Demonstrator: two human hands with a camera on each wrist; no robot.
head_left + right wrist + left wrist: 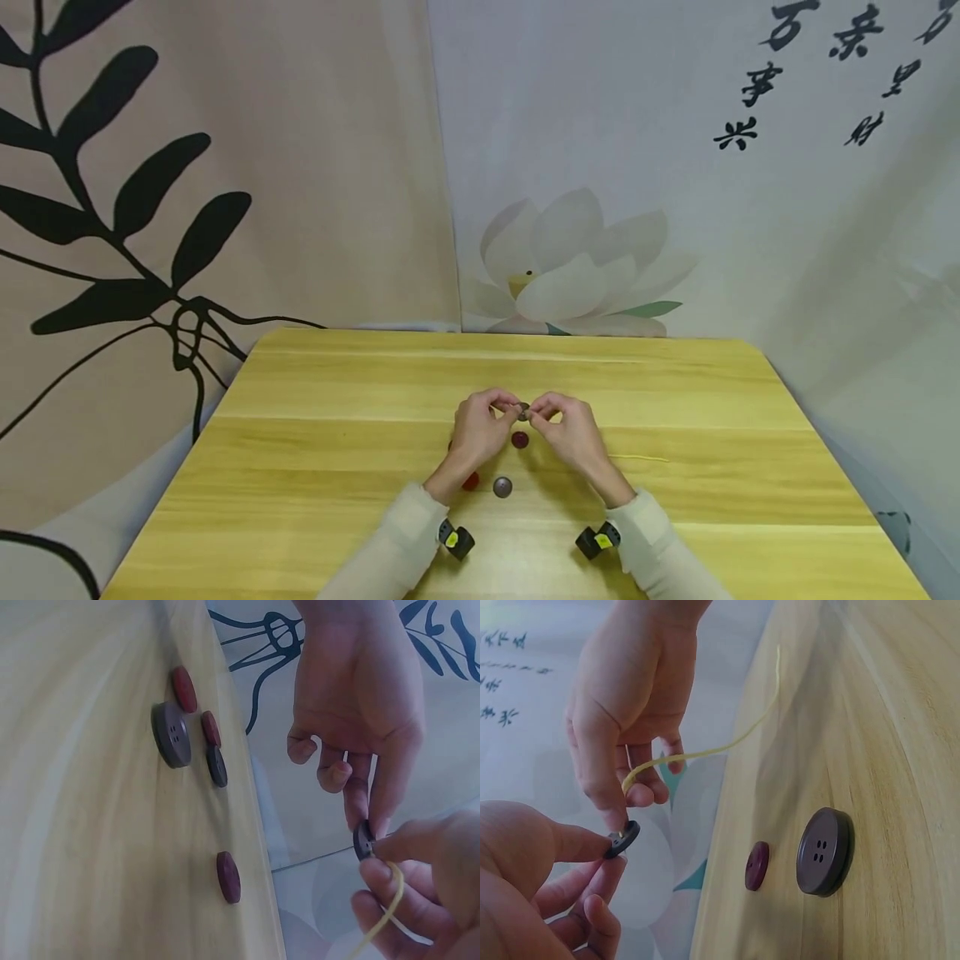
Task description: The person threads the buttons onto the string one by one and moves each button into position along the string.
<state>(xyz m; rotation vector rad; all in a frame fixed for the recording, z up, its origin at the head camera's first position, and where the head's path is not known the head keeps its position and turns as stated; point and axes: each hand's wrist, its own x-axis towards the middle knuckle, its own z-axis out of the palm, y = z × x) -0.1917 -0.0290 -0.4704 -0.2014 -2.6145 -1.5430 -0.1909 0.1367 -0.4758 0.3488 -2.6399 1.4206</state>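
Above the table, my left hand [478,429] pinches a small dark button [624,841] by its edge between thumb and fingers. My right hand [573,433] meets it from the other side, its thumb and fingertip pinching a yellow string [705,752] right at the button's holes. From the right fingers the string trails down toward the tabletop. Below the hands lies a maroon button [520,439], and a large brown four-hole button [502,487] sits nearer the body. The fingertips partly cover the held button.
Beside the left wrist lies a red button [470,481]. The right wrist view also shows a smaller red button [211,730] and a dark button [217,766] close together. The wooden table [315,392] ends at a printed curtain [360,167] behind.
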